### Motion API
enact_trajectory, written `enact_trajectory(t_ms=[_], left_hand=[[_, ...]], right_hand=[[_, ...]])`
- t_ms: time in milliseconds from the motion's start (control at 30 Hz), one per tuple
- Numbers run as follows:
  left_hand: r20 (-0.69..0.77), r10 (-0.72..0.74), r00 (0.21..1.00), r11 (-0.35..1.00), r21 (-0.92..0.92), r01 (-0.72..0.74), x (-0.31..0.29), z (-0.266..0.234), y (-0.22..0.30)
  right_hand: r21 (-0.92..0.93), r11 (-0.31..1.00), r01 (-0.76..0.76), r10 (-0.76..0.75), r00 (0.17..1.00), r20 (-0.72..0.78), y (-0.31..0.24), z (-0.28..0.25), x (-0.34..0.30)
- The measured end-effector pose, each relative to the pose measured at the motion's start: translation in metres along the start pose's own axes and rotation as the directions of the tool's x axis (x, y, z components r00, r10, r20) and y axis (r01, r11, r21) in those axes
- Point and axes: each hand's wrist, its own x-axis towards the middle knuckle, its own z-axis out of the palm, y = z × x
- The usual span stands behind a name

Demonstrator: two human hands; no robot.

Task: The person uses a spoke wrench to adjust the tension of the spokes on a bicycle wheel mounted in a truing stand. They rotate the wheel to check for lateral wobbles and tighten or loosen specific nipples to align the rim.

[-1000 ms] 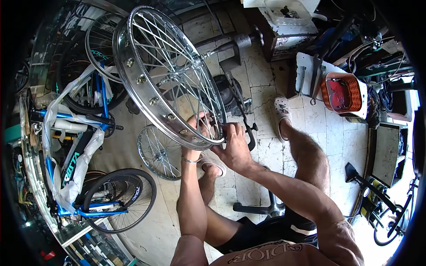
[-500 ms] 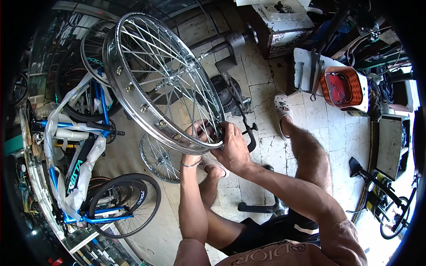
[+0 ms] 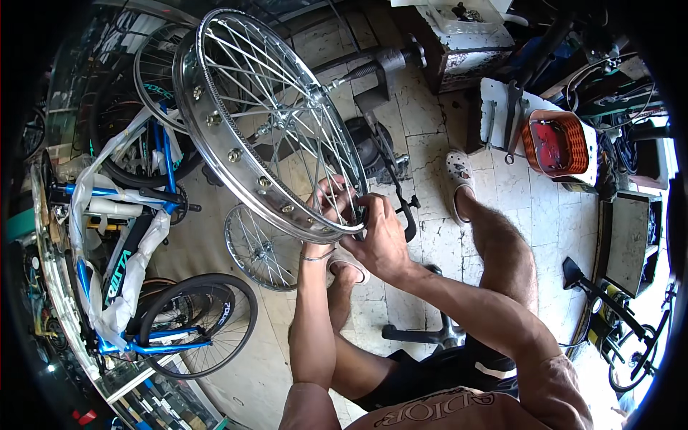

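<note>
A shiny spoked wheel rim (image 3: 215, 147) without a tyre stands tilted in front of me, its hub (image 3: 287, 115) held by a dark metal stand (image 3: 383, 75). My right hand (image 3: 383, 240) is closed round the near right edge of the rim, thumb below and fingers above; a small dark thing shows by its fingertips. Reaching up beneath the rim, my left hand (image 3: 330, 197) has its fingers curled among the spokes, partly hidden by them. What those fingers pinch I cannot make out.
Left lie a blue bicycle frame (image 3: 168, 161) in wrap and a tyred wheel (image 3: 251, 326). A smaller spoked wheel (image 3: 233, 247) is on the floor behind my left arm. An orange basket (image 3: 532, 147) and wrenches (image 3: 510, 122) rest on a white surface at right. A stool base (image 3: 408, 334) stands below.
The view has shifted slightly, so the wheel sits a little higher and further right. My left hand has moved slightly up among the spokes; my right hand stays at the rim.
</note>
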Motion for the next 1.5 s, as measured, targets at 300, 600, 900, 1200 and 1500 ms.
enact_trajectory(t_ms=[300, 600, 900, 1200, 1500], left_hand=[[0.222, -0.042, 0.974, 0.998, 0.056, 0.03, -0.001, -0.021, 0.016], [0.106, 0.003, 0.994, 0.986, 0.167, -0.021, -0.014, -0.016, 0.037], [0.079, -0.113, 0.99, 0.993, 0.021, 0.112, 0.005, -0.012, 0.008], [0.207, -0.139, 0.968, 0.989, 0.084, 0.124, -0.005, -0.036, 0.026], [0.126, 0.008, 0.992, 0.995, 0.102, -0.02, -0.01, -0.035, 0.027]], right_hand=[[-0.142, 0.986, 0.083, -0.083, 0.997, 0.007, 0.004, 0.003, 0.003], [-0.033, 0.999, 0.015, -0.016, 1.0, -0.026, 0.0, 0.004, 0.002], [-0.01, 0.998, 0.061, -0.061, 0.998, -0.006, 0.002, 0.005, -0.001], [-0.063, 0.998, 0.022, -0.024, 0.999, -0.028, 0.002, 0.007, -0.002], [0.001, 0.998, 0.067, -0.066, 0.993, -0.099, 0.003, 0.008, -0.003]])
